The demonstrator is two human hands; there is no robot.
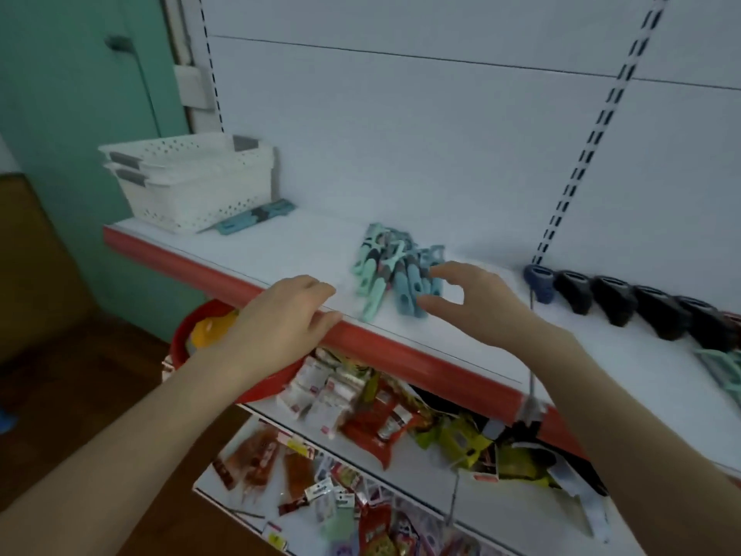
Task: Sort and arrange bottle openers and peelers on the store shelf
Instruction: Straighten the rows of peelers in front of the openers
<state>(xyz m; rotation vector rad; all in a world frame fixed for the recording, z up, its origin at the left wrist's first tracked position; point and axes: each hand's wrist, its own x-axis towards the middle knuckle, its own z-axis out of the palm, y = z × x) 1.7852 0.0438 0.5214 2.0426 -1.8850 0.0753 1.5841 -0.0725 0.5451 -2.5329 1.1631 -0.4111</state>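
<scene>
A heap of teal, mint and blue peelers [395, 274] lies mid-shelf on the white shelf with a red front edge [401, 355]. My right hand [469, 298] hovers just right of the heap, fingers spread and slightly curved, thumb near the blue handles, holding nothing. My left hand [284, 315] rests over the red shelf edge left of the heap, fingers relaxed. A row of black bottle openers [641, 305], led by one dark blue opener [539, 280], stands along the shelf at the right. One teal and grey peeler [254, 216] lies beside the baskets.
Two stacked white perforated baskets [192, 182] sit at the shelf's left end. A red basin [224, 355] with a yellow item is below my left arm. Lower shelves hold several snack packets [373, 419]. More mint items [721, 369] lie at the far right edge.
</scene>
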